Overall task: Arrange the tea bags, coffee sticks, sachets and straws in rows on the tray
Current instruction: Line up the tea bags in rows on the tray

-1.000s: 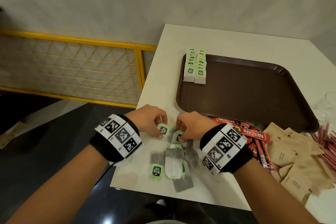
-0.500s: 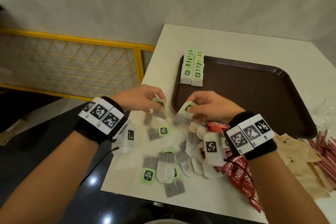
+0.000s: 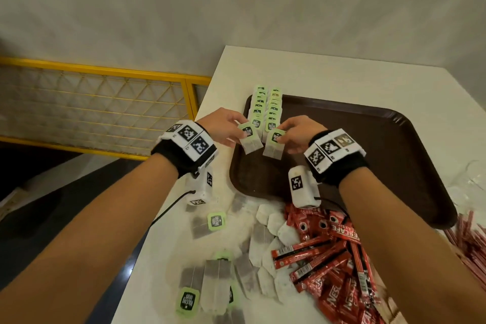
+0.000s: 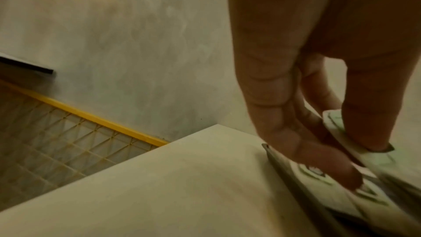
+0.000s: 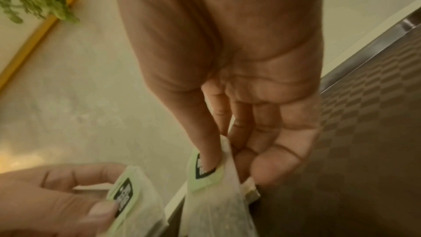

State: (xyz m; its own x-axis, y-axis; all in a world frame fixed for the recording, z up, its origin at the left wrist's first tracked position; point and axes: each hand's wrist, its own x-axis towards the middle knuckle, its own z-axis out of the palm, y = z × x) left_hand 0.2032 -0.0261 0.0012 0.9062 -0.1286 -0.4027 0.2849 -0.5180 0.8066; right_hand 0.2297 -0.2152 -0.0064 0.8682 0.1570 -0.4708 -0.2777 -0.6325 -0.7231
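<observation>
Two rows of green-tagged tea bags point(image 3: 265, 108) lie along the left end of the brown tray point(image 3: 381, 155). My left hand point(image 3: 226, 130) pinches a tea bag point(image 3: 249, 138) by its green tag at the near end of the left row. My right hand point(image 3: 294, 135) pinches a second tea bag point(image 3: 274, 144) at the near end of the right row. The right wrist view shows thumb and fingers clamped on that tea bag point(image 5: 212, 183), with the left hand's tea bag point(image 5: 132, 203) beside it. Loose tea bags point(image 3: 218, 279) and red coffee sticks point(image 3: 328, 258) lie on the white table point(image 3: 315, 71).
Red straws point(image 3: 470, 237) lie at the table's right edge. A yellow mesh railing point(image 3: 100, 110) runs left of the table, with dark floor below. A grey wall stands behind. Clear plastic point(image 3: 470, 179) lies right of the tray.
Both hands have lifted from the loose pile near the table's front edge and moved forward to the tray's left end, each carrying a tea bag to the rows.
</observation>
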